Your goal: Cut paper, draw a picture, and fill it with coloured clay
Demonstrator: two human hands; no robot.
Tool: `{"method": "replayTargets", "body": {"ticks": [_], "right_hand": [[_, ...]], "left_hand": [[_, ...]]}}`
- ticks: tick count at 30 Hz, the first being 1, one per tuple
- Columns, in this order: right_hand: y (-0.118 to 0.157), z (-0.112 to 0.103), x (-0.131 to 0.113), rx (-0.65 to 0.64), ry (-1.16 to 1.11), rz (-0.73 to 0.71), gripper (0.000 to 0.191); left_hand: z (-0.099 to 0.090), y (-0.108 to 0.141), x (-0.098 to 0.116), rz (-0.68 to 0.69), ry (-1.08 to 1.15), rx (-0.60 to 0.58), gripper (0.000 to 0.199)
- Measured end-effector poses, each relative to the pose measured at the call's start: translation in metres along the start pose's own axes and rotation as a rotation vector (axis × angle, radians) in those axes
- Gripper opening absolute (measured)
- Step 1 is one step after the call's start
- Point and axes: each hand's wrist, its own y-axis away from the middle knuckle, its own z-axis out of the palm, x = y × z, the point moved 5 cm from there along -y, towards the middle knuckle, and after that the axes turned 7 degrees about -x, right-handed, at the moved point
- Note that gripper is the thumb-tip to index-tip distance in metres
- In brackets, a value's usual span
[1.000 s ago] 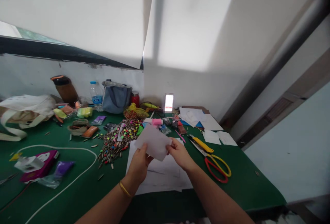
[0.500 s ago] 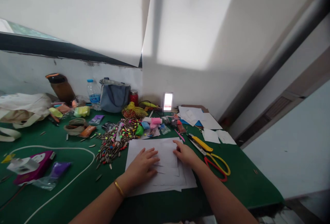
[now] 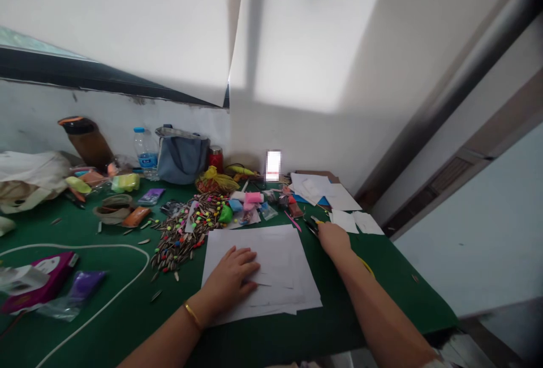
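My left hand [image 3: 237, 272] lies flat with its fingers spread on a stack of white paper sheets [image 3: 280, 249]. Smaller cut sheets rest on top of the stack. To the right of the paper, my right hand [image 3: 335, 239] is closed over a yellow utility knife [image 3: 317, 221], of which only the front end shows. Beneath my right hand and forearm lie scissors, mostly hidden; a piece of their yellow handle [image 3: 366, 266] shows beside the arm.
Sunflower seeds mixed with coloured beads [image 3: 182, 238] lie left of the paper. Clay packets [image 3: 250, 201], a blue bag [image 3: 182, 156], a water bottle [image 3: 146, 156] and a lit phone [image 3: 274, 165] stand behind. A white cable [image 3: 127, 286] crosses the left side. Loose papers [image 3: 343, 221] lie at right.
My right hand has left the paper stack and moved right onto the utility knife, covering most of the scissors. My left hand stays on the paper. The view has shifted slightly.
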Motion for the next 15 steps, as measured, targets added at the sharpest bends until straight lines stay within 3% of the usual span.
{"method": "replayTargets", "body": {"ticks": [6,9,12,15], "right_hand": [[-0.005,-0.015,-0.001,-0.007,0.019,-0.006,0.015],[0.008,-0.033,0.000,0.156,-0.102,0.007,0.018],[0.027,-0.044,-0.010,0.312,-0.534,-0.090,0.029],[0.043,-0.039,-0.035,0.281,-1.127,-0.317,0.045]], "left_hand": [[-0.001,0.003,0.003,0.004,-0.023,0.021,0.043],[0.000,0.004,0.004,0.005,-0.027,0.026,0.043],[0.001,0.003,0.004,0.018,-0.027,0.032,0.047],[0.001,0.001,0.002,0.022,-0.015,0.049,0.059]]}}
